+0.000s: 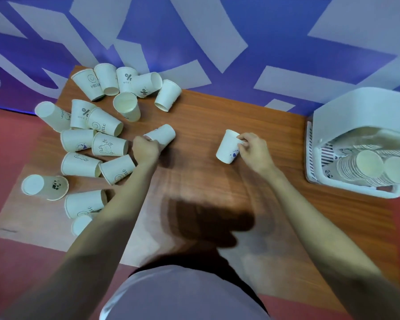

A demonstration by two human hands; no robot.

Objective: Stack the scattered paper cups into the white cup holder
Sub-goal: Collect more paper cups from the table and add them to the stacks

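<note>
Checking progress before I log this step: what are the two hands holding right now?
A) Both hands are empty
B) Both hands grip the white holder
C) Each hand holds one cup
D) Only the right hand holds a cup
C: the left hand grips one paper cup, and the right hand pinches another cup by its rim.

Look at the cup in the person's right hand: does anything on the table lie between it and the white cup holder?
Nothing visible does. Between the cup gripped by the right hand and the white cup holder there is only bare table.
</note>
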